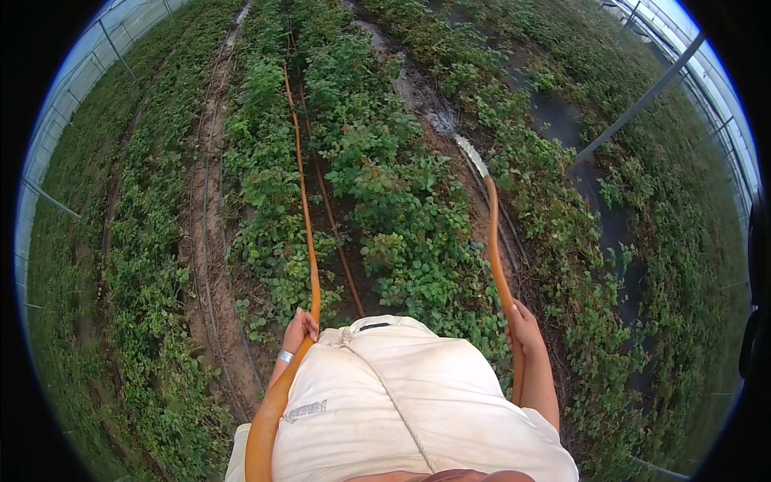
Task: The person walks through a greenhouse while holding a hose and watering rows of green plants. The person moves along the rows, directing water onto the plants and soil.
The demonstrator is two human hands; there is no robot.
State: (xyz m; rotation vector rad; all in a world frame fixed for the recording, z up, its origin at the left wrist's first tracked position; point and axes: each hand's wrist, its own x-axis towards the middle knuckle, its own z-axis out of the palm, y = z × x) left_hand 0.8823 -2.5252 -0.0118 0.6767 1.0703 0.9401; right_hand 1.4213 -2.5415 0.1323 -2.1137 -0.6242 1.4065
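My right hand (527, 328) is closed round an orange hose (494, 241), whose end points ahead over a furrow. White water (472, 157) gushes from that end onto the soil. At the left, my left hand (300, 328) grips another stretch of orange hose (306, 217). This stretch comes up from the lower edge along my left side and runs far ahead between the plants. A silvery band (285, 356) circles my left wrist. The hose below my right hand passes behind my cream-coloured shirt (418, 386), so whether both stretches join is hidden.
Rows of leafy green plants (401, 193) stretch ahead on both sides. A bare soil path (210, 209) with thin dark pipes lies at the left. Dark water stands in a furrow (554, 120) at the right. A slanting metal pole (638, 104) rises near it.
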